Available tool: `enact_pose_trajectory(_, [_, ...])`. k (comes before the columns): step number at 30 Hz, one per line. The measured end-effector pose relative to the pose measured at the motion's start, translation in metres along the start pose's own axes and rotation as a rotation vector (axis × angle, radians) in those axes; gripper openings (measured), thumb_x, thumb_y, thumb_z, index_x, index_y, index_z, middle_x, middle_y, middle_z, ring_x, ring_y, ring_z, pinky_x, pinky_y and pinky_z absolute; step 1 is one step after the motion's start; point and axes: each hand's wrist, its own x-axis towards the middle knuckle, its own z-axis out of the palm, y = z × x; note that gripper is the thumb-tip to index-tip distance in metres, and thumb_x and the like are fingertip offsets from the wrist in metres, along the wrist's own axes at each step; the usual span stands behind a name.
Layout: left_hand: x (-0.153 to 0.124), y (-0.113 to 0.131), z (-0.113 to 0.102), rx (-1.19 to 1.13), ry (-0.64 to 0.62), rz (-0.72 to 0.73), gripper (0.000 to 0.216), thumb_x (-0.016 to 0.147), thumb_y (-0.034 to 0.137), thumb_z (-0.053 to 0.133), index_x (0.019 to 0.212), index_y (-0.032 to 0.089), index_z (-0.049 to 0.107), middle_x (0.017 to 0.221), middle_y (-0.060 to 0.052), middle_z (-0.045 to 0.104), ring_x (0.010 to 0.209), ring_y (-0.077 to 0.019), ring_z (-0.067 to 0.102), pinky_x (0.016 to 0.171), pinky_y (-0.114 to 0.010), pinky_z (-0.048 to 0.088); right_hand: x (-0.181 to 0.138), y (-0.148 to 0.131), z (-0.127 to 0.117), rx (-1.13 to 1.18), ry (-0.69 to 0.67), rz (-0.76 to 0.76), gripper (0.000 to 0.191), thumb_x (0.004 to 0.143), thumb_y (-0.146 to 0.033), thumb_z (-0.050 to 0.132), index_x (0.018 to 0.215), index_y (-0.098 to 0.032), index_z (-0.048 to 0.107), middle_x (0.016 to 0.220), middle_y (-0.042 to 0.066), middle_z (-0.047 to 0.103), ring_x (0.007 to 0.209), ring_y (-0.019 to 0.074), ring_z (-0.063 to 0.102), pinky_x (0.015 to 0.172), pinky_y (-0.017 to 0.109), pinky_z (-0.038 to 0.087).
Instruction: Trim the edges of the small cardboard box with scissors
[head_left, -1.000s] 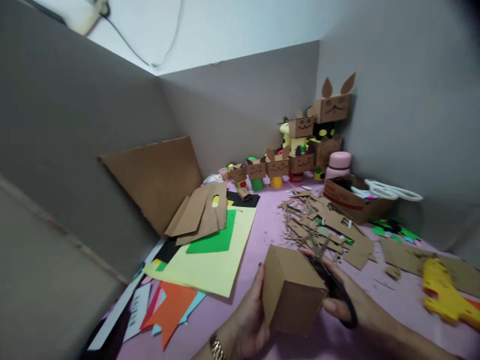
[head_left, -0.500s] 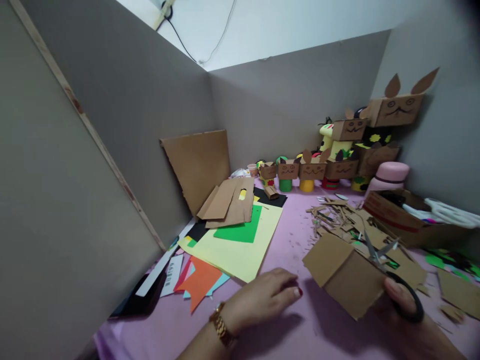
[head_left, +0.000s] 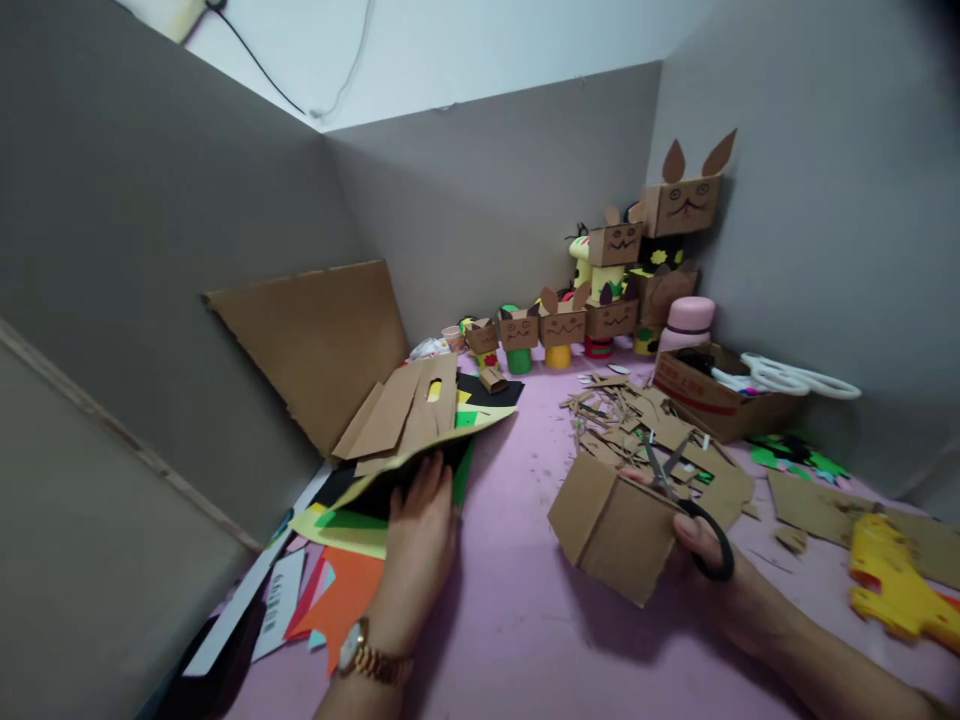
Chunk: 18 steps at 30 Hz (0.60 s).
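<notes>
My left hand (head_left: 426,525), with a gold watch (head_left: 369,655) on the wrist, reaches into a stack of coloured sheets. Its fingers stretch out against a black underside, below the raised edge of the pale yellow sheet (head_left: 487,420); the thumb is hidden. In my right hand (head_left: 712,560) are scissors (head_left: 709,525) with black handles, blades parted and pointing away. The same hand also holds a small folded cardboard box (head_left: 619,525) above the pink table. Green paper (head_left: 469,470) and an orange piece (head_left: 349,595) lie beside my left hand.
Cardboard sheets (head_left: 405,410) lie on the paper stack. Cardboard scraps (head_left: 607,430) lie behind the box. A yellow glue gun (head_left: 892,580) rests at right, near a carton (head_left: 697,400) with white-handled tools. Cardboard animal heads (head_left: 562,325) line the back beside a pink bottle (head_left: 688,325).
My left hand has moved from the bare tabletop to the paper stack, where sheet edges are now lifted. My right hand still holds the box and scissors. The view has turned right.
</notes>
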Motion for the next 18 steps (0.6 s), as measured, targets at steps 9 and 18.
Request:
enact_pose_trajectory(9, [0.012,-0.020,0.000,0.211,0.100,-0.085,0.049,0.090,0.016,0.040,0.139,0.010,0.041,0.155,-0.018,0.031,0.142,-0.0358,0.027,0.104,-0.062,0.033,-0.001,0.000,-0.006,-0.029,-0.100,0.027,0.070,0.077,-0.057,0.063,0.138,-0.028,0.044,0.136,0.009,0.056,0.124,0.0331,0.049,0.102,0.045,0.040])
enact_pose_trajectory(18, [0.007,-0.012,0.005,0.233,0.041,-0.077,0.081,0.073,0.035,0.068,0.145,0.016,0.034,0.159,-0.019,0.017,0.141,-0.0497,0.017,0.097,-0.077,0.028,-0.001,0.000,-0.004,-0.039,-0.035,0.023,0.074,0.076,-0.057,0.065,0.139,-0.026,0.043,0.125,0.009,0.063,0.113,0.0329,0.056,0.097,0.046,0.043])
